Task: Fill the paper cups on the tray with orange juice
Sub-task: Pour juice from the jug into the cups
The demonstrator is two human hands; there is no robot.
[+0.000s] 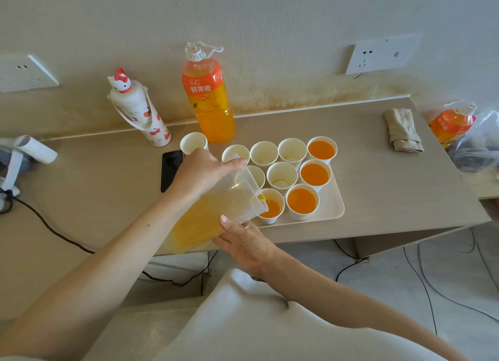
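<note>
A clear plastic jug (pixel 216 212) of orange juice is tilted to the right, its lip over the front-left paper cup (pixel 272 208), which holds juice. My left hand (pixel 201 171) grips the jug from above. My right hand (pixel 243 242) holds it from below, thumb on its side. The cream tray (pixel 334 201) carries several white paper cups. Three on its right side, such as the front-right cup (pixel 302 201), hold juice. The empty cups (pixel 282 175) stand behind and to the left.
A large orange juice bottle (pixel 208 96) and a white cartoon flask (pixel 137 109) stand at the wall. One paper cup (pixel 193 142) and a black phone (pixel 170 169) lie left of the tray. A folded cloth (pixel 402 130) and a bagged bottle (pixel 453 123) are at the right.
</note>
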